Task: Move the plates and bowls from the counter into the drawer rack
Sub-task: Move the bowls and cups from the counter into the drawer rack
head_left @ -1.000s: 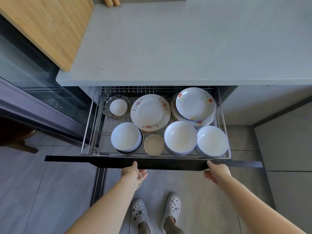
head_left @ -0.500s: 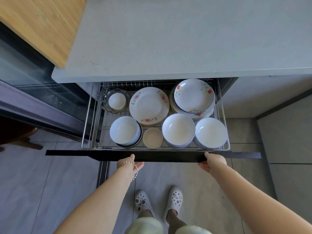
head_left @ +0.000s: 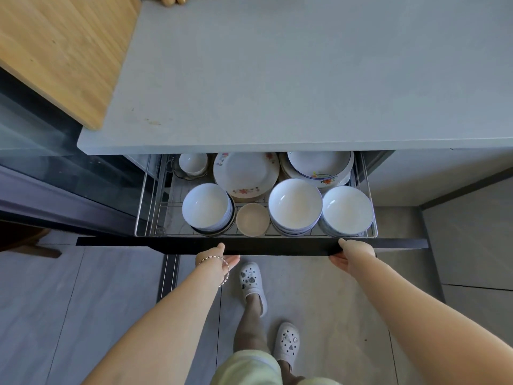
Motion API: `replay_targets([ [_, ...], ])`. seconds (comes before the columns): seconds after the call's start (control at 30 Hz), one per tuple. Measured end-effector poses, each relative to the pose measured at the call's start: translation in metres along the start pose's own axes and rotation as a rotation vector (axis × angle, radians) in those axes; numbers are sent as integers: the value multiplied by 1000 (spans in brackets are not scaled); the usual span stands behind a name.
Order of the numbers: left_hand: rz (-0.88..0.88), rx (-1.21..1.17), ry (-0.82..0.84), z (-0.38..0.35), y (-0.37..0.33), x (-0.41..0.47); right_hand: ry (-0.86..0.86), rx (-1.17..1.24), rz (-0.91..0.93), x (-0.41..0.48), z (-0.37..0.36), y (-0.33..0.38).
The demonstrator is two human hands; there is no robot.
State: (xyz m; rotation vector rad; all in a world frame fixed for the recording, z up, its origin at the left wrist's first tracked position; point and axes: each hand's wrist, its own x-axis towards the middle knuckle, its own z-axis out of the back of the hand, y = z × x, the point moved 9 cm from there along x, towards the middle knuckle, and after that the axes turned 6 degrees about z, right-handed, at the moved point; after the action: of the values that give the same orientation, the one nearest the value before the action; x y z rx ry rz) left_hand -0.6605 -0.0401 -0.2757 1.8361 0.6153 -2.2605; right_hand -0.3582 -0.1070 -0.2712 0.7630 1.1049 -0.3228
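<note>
— Counter (head_left: 305, 79) first, since it's the biggest thing in view: any dishes on it?

— None that I can see. Only a wooden board (head_left: 55, 51) lies at its left end, so I judge the moving done and only the shutting left.

— And the drawer rack (head_left: 144, 195)?

— Partly under the counter edge, and full. At the back, floral plates (head_left: 245, 173) in the middle and a floral stack (head_left: 319, 168) to the right. Along the front, three stacks of white bowls (head_left: 295, 204), with a small beige bowl (head_left: 252, 219) between the left and middle stacks. A little white cup (head_left: 193, 162) sits in a glass dish in the back left corner.

— Hands?

— Both on the black drawer front (head_left: 249, 245). The left hand (head_left: 219, 257) is open, palm against it, thumb on top. The right hand (head_left: 349, 254) is curled over its top edge, gripping it.
</note>
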Motion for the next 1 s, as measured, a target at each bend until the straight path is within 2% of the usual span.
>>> replay_targets([
  [0.07,1,10,56,-14,-12,8,-19,-39,45,9,-8,18],
  [0.2,-15,-48,48,-37,-46,12,-40,-99,114,18,-26,49],
  [0.33,-17,-39,65,-59,-76,13,-50,-47,163,34,-44,75],
  [0.5,4,-62,159,-90,-110,13,89,279,121,41,-77,100],
  [0.63,64,-54,283,-107,-130,9,194,292,159,36,-97,124],
  [0.8,10,-94,333,-126,-157,10,248,300,169,29,-113,146],
  [1.0,4,-28,286,-139,-164,13,292,410,122,30,-126,160],
])
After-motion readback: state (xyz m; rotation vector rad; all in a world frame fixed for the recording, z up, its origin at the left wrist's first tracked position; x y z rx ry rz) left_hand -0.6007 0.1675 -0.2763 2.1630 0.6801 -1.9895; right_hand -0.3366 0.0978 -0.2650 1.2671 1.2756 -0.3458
